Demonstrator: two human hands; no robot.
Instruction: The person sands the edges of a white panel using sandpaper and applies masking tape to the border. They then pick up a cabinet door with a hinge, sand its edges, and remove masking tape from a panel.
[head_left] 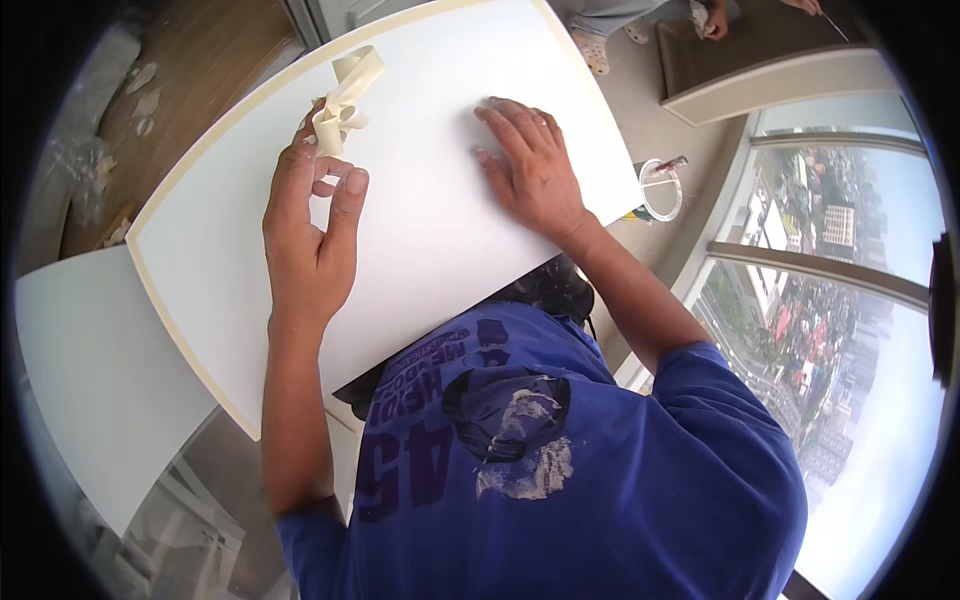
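Note:
A large white panel lies flat in front of me, with a cream edge strip along its left side. My left hand is raised over the panel and pinches a curled strip of cream tape between its fingertips. My right hand rests flat on the panel, palm down, fingers spread toward its far side. My blue shirt fills the lower middle of the view.
A second white panel lies at the lower left. A roll of clear tape sits on the floor right of the panel. Another person's feet and hand show at the top by a beige bench. Windows curve along the right.

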